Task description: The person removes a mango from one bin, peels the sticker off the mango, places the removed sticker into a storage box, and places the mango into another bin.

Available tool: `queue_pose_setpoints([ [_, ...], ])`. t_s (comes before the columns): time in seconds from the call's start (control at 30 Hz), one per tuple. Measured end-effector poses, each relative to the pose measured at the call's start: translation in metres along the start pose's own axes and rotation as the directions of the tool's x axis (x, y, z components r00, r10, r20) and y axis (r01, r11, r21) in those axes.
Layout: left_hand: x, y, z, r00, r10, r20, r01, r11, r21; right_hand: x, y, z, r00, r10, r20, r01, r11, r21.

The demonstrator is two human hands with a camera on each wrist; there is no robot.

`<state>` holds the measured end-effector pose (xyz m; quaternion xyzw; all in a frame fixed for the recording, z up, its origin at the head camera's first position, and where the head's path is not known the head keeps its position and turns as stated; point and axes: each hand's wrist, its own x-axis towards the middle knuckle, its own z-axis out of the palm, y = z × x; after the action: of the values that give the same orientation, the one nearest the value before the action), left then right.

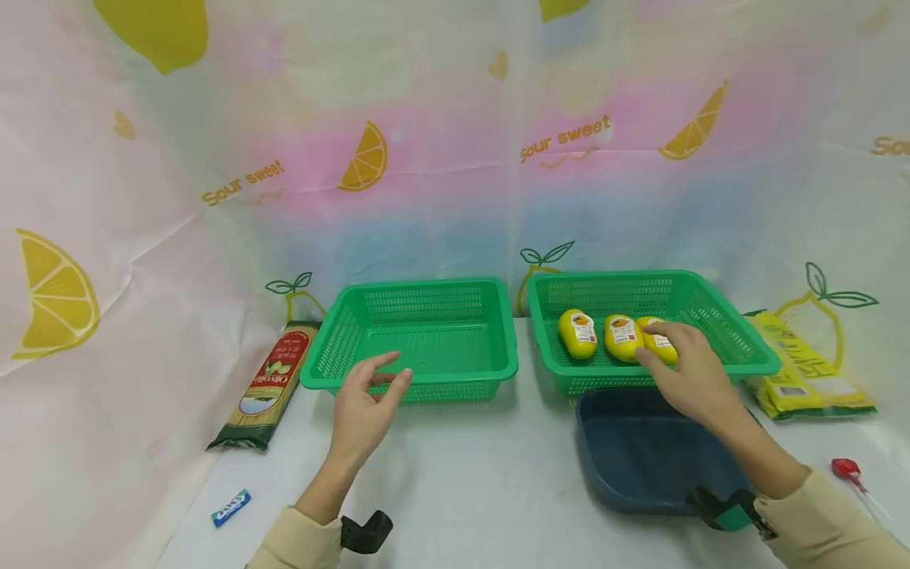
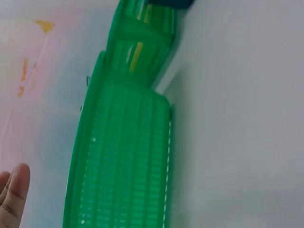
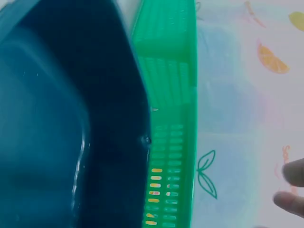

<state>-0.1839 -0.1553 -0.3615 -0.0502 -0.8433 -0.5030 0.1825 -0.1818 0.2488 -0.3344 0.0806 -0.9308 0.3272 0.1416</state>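
Three yellow mangoes with white labels lie in the right green basket point(image 1: 739, 368): a left mango point(image 1: 577, 335), a middle mango point(image 1: 623, 340) and a right mango point(image 1: 659, 341). My right hand point(image 1: 686, 375) is over that basket's front rim, closest to the right mango and partly covering it. Thumb and forefinger are spread apart, and whether they touch the mango I cannot tell. In the right wrist view only fingertips point(image 3: 295, 172) show at the edge. My left hand point(image 1: 366, 407) hovers, fingers loosely bent and holding nothing, before the left green basket point(image 1: 408, 387), which has nothing in it.
A dark blue basin point(image 1: 654, 450) stands before the right basket, under my right forearm. Spaghetti point(image 1: 270, 387) in a pack leans by the left basket. A yellow bag point(image 1: 803, 371), a red lollipop point(image 1: 846, 469) and a small blue packet point(image 1: 231, 508) lie at the sides.
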Motion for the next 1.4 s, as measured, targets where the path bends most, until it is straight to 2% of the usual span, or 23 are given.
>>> queue_pose_setpoints([
  [0.1, -0.002, 0.003, 0.007, 0.993, -0.108, 0.049, 0.114, 0.982, -0.148, -0.002, 0.0, -0.002, 0.998, 0.037, 0.058, -0.037, 0.999, -0.004],
  [0.2, -0.004, 0.007, 0.02, 0.98, -0.173, 0.097, 0.193, 0.942, -0.274, -0.005, 0.0, -0.001, 0.997, 0.028, 0.068, -0.026, 0.999, -0.029],
  [0.37, -0.007, 0.015, 0.049, 0.967, -0.195, 0.161, 0.246, 0.874, -0.419, -0.008, 0.002, 0.001, 0.999, -0.036, 0.035, 0.037, 0.998, -0.056],
  [0.47, -0.007, 0.021, 0.069, 0.955, -0.206, 0.213, 0.285, 0.836, -0.47, -0.008, 0.002, 0.001, 0.998, -0.034, 0.044, 0.036, 0.998, -0.048],
  [0.53, -0.007, 0.027, 0.082, 0.944, -0.211, 0.253, 0.311, 0.821, -0.478, -0.009, 0.003, 0.0, 0.998, -0.017, 0.055, 0.019, 0.999, -0.037],
  [0.63, -0.005, 0.038, 0.102, 0.93, -0.207, 0.303, 0.334, 0.819, -0.467, -0.009, 0.004, -0.001, 0.998, 0.007, 0.063, -0.005, 1.0, -0.025],
  [0.7, -0.004, 0.045, 0.114, 0.923, -0.205, 0.325, 0.341, 0.828, -0.445, -0.009, 0.004, -0.001, 0.998, 0.015, 0.06, -0.013, 1.0, -0.022],
  [0.77, -0.003, 0.052, 0.125, 0.914, -0.203, 0.351, 0.343, 0.849, -0.401, -0.008, 0.004, -0.001, 0.998, 0.014, 0.059, -0.013, 1.0, -0.02],
  [0.93, -0.005, 0.06, 0.149, 0.873, -0.199, 0.444, 0.332, 0.911, -0.245, -0.007, 0.003, -0.002, 0.997, 0.014, 0.074, -0.014, 1.0, -0.008],
  [1.0, -0.005, 0.06, 0.16, 0.873, -0.193, 0.449, 0.314, 0.925, -0.214, -0.008, 0.004, -0.003, 0.997, 0.019, 0.08, -0.018, 1.0, -0.005],
  [1.1, -0.003, 0.06, 0.176, 0.886, -0.187, 0.425, 0.293, 0.935, -0.2, -0.008, 0.007, -0.004, 0.996, 0.03, 0.085, -0.029, 0.999, -0.014],
  [1.3, 0.004, 0.061, 0.204, 0.882, -0.226, 0.413, 0.329, 0.924, -0.196, -0.01, 0.01, -0.007, 0.991, 0.075, 0.11, -0.073, 0.997, -0.023],
  [1.33, 0.006, 0.061, 0.208, 0.886, -0.227, 0.405, 0.327, 0.924, -0.199, -0.01, 0.01, -0.008, 0.991, 0.078, 0.112, -0.076, 0.997, -0.022],
  [1.4, 0.008, 0.061, 0.214, 0.905, -0.205, 0.373, 0.297, 0.932, -0.206, -0.009, 0.01, -0.009, 0.99, 0.082, 0.119, -0.08, 0.997, -0.02],
])
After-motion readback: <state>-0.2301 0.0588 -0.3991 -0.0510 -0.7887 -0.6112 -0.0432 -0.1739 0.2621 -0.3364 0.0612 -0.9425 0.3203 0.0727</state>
